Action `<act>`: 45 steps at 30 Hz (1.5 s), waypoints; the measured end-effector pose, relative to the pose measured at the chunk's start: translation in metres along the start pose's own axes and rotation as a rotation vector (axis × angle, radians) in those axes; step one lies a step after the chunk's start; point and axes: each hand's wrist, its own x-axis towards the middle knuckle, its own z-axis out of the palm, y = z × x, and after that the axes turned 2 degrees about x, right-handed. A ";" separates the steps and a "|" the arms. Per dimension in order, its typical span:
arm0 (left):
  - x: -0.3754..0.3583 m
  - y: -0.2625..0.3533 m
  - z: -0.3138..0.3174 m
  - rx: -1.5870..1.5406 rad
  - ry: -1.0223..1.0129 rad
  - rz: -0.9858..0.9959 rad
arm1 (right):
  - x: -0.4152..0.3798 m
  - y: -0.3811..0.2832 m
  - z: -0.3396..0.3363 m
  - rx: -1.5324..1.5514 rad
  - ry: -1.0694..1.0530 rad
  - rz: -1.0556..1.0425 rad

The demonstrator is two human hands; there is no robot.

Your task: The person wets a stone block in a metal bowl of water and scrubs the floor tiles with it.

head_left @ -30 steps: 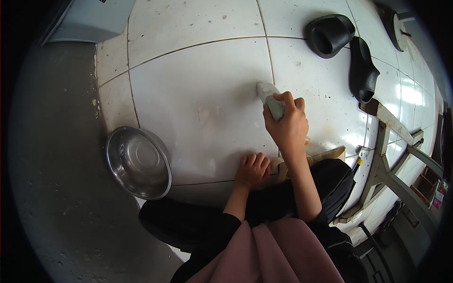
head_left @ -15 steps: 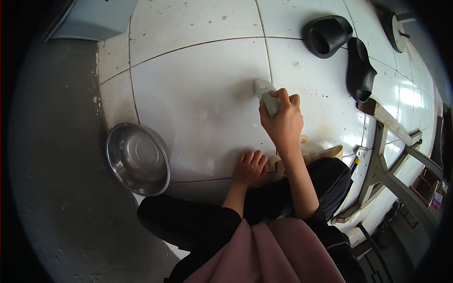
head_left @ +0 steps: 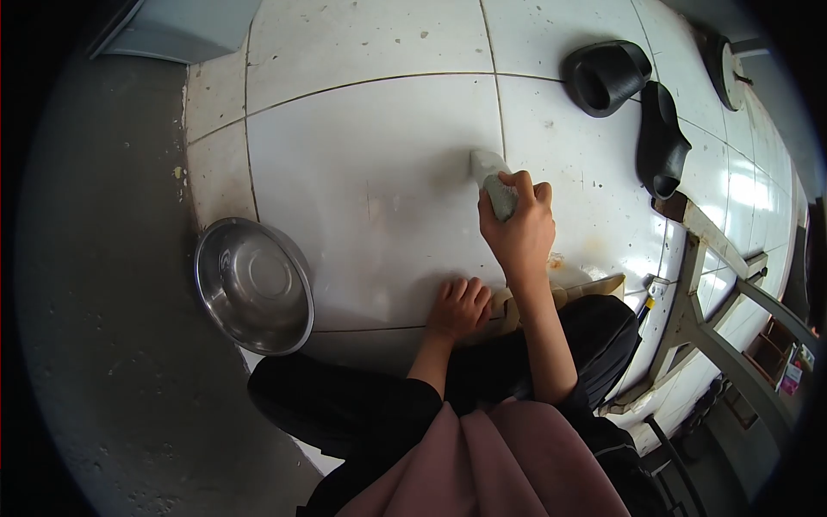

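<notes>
My right hand (head_left: 522,226) is closed around a pale grey-green object (head_left: 500,196), perhaps a stone or a folded cloth, whose whitish far end touches or hovers just over the white tiled floor (head_left: 345,172). Its underside is hidden by my fingers. Nearer to me and to the left, my left hand (head_left: 461,307) rests on the tiles with its fingers bent and slightly apart, holding nothing that shows. Beside it lies a yellowish object (head_left: 568,295), partly covered by my right forearm and my knee.
An empty metal bowl (head_left: 255,286) sits at the left on the tile edge, by the dark grey floor (head_left: 112,258). Two black slippers (head_left: 606,79) lie at the upper right. A pale metal frame (head_left: 689,302) stands at the right, and a grey-blue box-like object (head_left: 185,30) at the upper left.
The view has shifted a little, so the bowl, slippers and tile lines sit slightly differently in it. My right hand keeps its grip on the object, and my left hand stays on the floor.
</notes>
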 end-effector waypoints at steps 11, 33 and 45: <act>-0.004 -0.001 0.006 -0.008 -0.005 -0.006 | 0.022 -0.005 -0.014 -0.062 -0.024 0.070; -0.002 0.000 0.000 0.014 0.017 -0.005 | 0.010 -0.001 0.003 0.027 0.061 0.000; -0.005 0.000 0.004 0.032 -0.020 -0.007 | -0.021 0.012 -0.009 -0.001 0.002 0.008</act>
